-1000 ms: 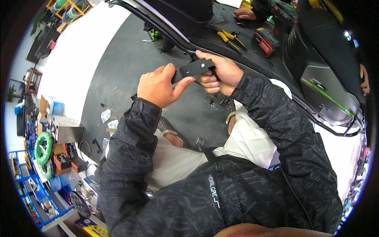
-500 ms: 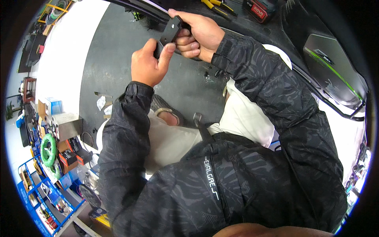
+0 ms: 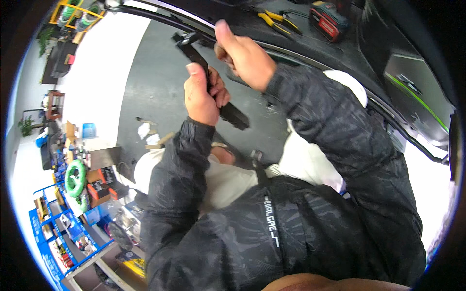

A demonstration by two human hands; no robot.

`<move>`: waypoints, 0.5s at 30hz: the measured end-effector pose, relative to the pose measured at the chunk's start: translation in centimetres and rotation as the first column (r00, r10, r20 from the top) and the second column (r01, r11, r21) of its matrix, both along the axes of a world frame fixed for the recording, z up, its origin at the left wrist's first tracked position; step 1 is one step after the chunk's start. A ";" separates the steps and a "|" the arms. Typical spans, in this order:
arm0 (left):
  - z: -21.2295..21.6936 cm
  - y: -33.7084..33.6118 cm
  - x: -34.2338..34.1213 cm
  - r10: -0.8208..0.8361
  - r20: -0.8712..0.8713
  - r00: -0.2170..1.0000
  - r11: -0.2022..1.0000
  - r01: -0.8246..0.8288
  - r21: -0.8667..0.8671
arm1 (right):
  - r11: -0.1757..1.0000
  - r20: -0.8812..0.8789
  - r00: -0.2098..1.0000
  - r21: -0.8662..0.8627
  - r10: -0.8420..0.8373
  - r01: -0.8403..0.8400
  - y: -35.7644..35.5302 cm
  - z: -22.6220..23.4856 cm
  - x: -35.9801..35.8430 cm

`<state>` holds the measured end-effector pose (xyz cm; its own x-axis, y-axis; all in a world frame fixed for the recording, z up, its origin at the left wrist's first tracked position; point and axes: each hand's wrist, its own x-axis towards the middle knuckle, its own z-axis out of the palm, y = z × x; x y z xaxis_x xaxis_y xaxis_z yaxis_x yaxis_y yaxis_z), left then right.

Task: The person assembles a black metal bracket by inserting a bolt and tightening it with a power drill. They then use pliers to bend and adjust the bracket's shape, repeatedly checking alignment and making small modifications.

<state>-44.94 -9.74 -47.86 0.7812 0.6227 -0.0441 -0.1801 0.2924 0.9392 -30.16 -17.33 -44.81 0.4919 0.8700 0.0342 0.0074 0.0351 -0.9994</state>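
Observation:
My left hand (image 3: 201, 99) is wrapped round the middle of a long black angular part (image 3: 234, 117), perhaps a bracket. It slants from upper left to lower right, with a bent, shiny piece at its upper end. Just right of it, apart from the part, is my right hand (image 3: 252, 62), thumb raised and fingers curled in. Blur and the hand itself hide whether something small is in those fingers.
Beyond my hands runs the sill of a black vehicle body (image 3: 233, 34), with yellow-handled pliers (image 3: 279, 23) and a red-and-black power-tool battery (image 3: 327, 22) on it. Paper scraps (image 3: 144, 130) lie on the grey floor. At left are blue parts bins (image 3: 48, 233) and a green ring (image 3: 74, 178).
The right hand has let go of the black part and moved slightly right. The left hand now holds it alone, lower and swung round to show its full length. The view has shifted.

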 end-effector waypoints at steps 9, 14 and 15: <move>8.9 -2.8 -1.9 -0.070 0.197 0.978 0.981 0.103 -0.164 | 0.698 -0.710 0.385 0.208 0.589 -0.685 -8.0 -0.3 -5.6; 8.5 -4.5 -2.5 -0.113 -0.030 0.993 0.994 0.112 -0.020 | 0.795 -0.626 0.595 0.066 0.504 -0.603 -10.3 0.2 -7.8; 8.3 -4.6 -2.6 -0.116 -0.030 0.993 0.989 0.113 -0.090 | 0.822 -0.616 0.631 0.046 0.471 -0.568 -10.6 0.2 -8.1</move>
